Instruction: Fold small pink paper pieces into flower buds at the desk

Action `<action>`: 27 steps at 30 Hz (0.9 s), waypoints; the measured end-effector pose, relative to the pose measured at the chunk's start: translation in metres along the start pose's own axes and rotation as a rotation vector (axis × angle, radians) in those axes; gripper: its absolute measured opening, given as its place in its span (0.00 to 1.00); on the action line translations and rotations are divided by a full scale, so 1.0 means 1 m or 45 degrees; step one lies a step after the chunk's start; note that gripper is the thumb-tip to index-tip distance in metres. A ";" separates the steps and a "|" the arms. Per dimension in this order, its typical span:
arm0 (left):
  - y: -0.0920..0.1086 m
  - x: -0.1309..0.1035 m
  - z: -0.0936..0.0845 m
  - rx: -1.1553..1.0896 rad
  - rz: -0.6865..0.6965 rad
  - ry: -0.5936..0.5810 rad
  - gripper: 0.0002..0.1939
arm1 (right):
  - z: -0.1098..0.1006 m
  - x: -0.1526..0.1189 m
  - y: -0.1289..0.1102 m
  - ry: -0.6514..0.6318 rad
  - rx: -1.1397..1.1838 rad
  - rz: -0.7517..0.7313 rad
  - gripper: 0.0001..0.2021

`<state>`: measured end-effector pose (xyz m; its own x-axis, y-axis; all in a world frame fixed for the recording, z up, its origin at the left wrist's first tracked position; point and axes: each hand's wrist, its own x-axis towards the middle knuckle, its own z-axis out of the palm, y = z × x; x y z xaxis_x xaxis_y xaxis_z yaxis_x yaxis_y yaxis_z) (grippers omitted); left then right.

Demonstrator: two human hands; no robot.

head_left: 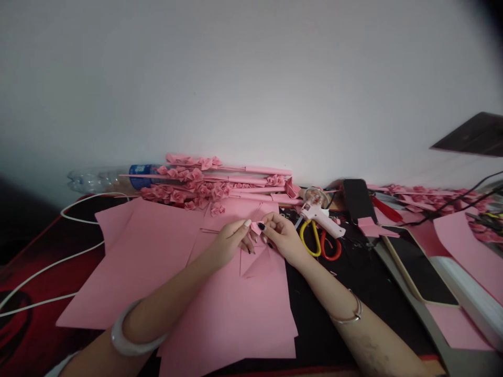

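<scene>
A small folded piece of pink paper (256, 228) is pinched between my two hands, above a spread of large pink sheets (236, 314). My left hand (236, 238) grips its left side with thumb and fingers. On its other side, the thumb and fingers of my right hand (281, 235) close on the same piece. Below the right hand, a loose pink flap (261, 264) rises a little from the sheets. Part of the folded piece is covered by my fingertips.
Pink paper flowers (184, 195) with rolled stems lie along the wall beside a clear plastic bottle (98, 179). To the right are a pink glue gun (322, 217), scissors with yellow and red handles (312, 241), and two phones (420, 267). A white cable (43, 264) loops at left.
</scene>
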<state>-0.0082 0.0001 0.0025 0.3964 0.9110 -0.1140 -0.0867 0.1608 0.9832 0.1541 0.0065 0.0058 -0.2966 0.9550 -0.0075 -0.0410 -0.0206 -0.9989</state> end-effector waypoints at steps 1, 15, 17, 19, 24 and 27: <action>0.000 0.000 0.000 0.007 0.002 0.005 0.18 | 0.000 0.000 0.000 -0.001 0.004 -0.004 0.11; 0.000 0.000 0.001 0.019 0.037 0.041 0.17 | 0.002 0.000 0.000 0.004 -0.011 -0.034 0.12; 0.003 -0.002 0.002 0.081 0.033 0.050 0.15 | 0.002 0.000 0.000 0.004 -0.011 -0.041 0.11; 0.005 -0.003 0.003 0.139 0.030 0.056 0.14 | 0.002 -0.001 0.000 0.003 -0.003 -0.055 0.11; 0.000 -0.003 0.003 0.198 0.093 0.021 0.13 | 0.002 -0.001 0.001 -0.019 -0.033 -0.073 0.09; -0.003 -0.001 0.002 0.205 0.121 0.024 0.12 | 0.002 -0.001 0.001 -0.026 -0.063 -0.074 0.09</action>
<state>-0.0064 -0.0026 -0.0004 0.3759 0.9264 -0.0206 0.0247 0.0122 0.9996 0.1526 0.0049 0.0049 -0.3142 0.9480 0.0513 -0.0121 0.0500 -0.9987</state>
